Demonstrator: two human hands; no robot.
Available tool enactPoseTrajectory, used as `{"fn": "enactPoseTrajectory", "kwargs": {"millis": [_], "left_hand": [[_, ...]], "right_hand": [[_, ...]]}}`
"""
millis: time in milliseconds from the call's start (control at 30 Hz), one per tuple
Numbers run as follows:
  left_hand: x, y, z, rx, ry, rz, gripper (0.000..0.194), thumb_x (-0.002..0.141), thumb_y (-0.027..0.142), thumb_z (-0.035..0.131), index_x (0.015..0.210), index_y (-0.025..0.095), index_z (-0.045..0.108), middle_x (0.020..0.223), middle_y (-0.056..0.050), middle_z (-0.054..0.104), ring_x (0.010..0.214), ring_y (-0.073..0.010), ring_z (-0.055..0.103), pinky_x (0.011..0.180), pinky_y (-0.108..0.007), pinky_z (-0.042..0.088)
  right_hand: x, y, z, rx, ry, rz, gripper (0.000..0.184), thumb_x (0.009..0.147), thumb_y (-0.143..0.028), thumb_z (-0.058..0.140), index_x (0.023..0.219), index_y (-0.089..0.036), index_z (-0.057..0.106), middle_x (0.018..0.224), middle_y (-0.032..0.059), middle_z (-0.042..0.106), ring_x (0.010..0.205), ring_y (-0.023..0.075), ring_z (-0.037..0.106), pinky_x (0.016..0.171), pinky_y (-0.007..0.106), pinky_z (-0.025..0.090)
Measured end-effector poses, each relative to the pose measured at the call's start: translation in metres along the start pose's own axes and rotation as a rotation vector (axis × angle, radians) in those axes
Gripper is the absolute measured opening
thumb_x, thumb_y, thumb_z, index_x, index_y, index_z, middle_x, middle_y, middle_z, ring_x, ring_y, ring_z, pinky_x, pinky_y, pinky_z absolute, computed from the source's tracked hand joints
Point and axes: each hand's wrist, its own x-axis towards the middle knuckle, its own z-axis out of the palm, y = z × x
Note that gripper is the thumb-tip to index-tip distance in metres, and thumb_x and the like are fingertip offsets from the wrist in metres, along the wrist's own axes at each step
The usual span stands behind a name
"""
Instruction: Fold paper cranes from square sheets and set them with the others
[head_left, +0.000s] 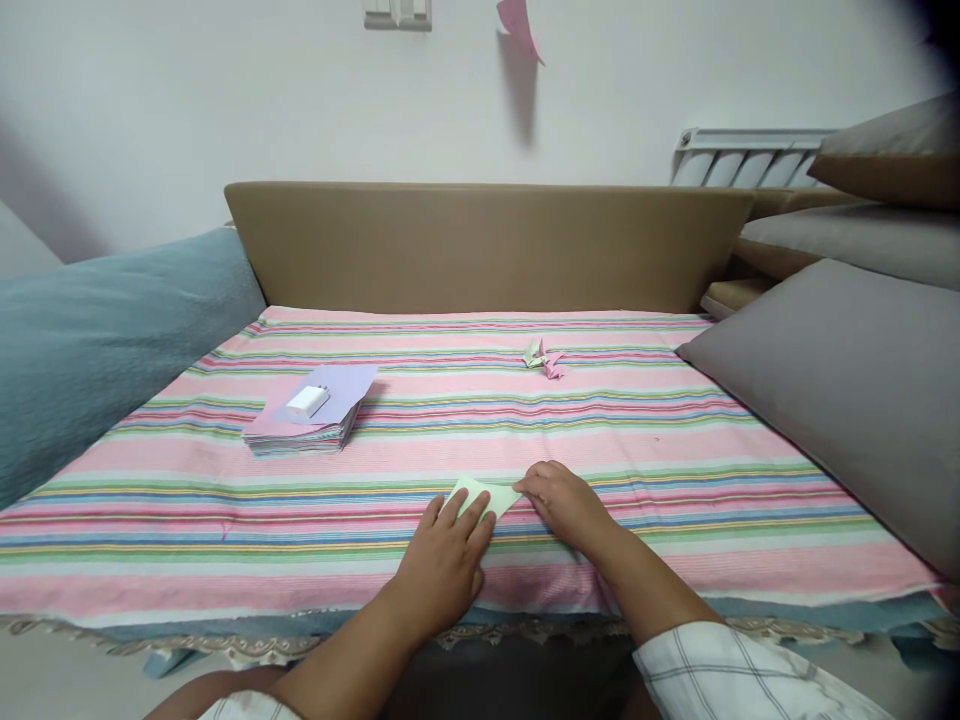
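Observation:
A small pale green piece of paper (495,494) lies on the striped cloth in front of me, partly covered by my fingers. My left hand (450,550) rests on its left part with the fingers stretched out and spread, pressing it down. At the paper's right corner, the thumb and fingers of my right hand (559,500) pinch the tip. Whether the sheet is folded under my left fingers is hidden.
On the left stands a stack of coloured paper (300,440) with a white charger (308,402) on top. Folded green paper (534,354) and folded pink paper (555,366) sit farther back. Grey cushions (840,380) line the right side; a brown backrest (487,245) closes the back.

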Motion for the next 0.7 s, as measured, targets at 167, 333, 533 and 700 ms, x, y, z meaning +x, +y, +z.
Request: {"fn": "enactPoseTrajectory", "kwargs": {"millis": [167, 333, 533, 700], "left_hand": [[0.0, -0.002, 0.005, 0.021, 0.021, 0.037, 0.058, 0.077, 0.034, 0.055, 0.131, 0.021, 0.04, 0.142, -0.008, 0.036, 0.132, -0.0287, 0.027, 0.108, -0.052, 0.014], [-0.001, -0.004, 0.011, 0.019, 0.033, 0.058, 0.058, 0.077, 0.026, 0.053, 0.132, 0.019, 0.039, 0.143, -0.009, 0.035, 0.133, -0.0266, 0.026, 0.11, -0.049, 0.011], [-0.002, -0.006, 0.013, 0.004, 0.039, 0.063, 0.061, 0.074, 0.017, 0.051, 0.133, 0.018, 0.038, 0.143, -0.009, 0.034, 0.134, -0.0257, 0.025, 0.11, -0.048, 0.016], [-0.003, -0.007, 0.013, -0.01, 0.044, 0.058, 0.061, 0.074, 0.015, 0.05, 0.133, 0.019, 0.038, 0.144, -0.008, 0.032, 0.134, -0.0255, 0.024, 0.11, -0.048, 0.018]], "right_hand": [[-0.002, 0.003, 0.0, 0.013, -0.003, 0.019, 0.025, 0.086, -0.013, 0.046, 0.096, -0.022, 0.067, 0.083, 0.0046, 0.061, 0.083, 0.0161, 0.054, 0.076, 0.028, 0.045], [-0.005, -0.011, -0.003, 0.036, 0.113, 0.074, 0.03, 0.086, -0.012, 0.043, 0.11, -0.019, 0.06, 0.102, 0.0091, 0.06, 0.096, 0.0191, 0.053, 0.085, 0.035, 0.046], [-0.018, -0.037, 0.006, -0.008, 0.126, -0.109, 0.029, 0.084, -0.024, 0.051, 0.111, -0.024, 0.06, 0.132, 0.0118, 0.044, 0.121, 0.0268, 0.038, 0.098, 0.047, 0.037], [-0.025, -0.033, 0.007, -0.029, 0.117, -0.01, 0.029, 0.084, -0.032, 0.054, 0.111, -0.026, 0.062, 0.136, 0.0119, 0.04, 0.124, 0.0284, 0.035, 0.099, 0.048, 0.036]]}}
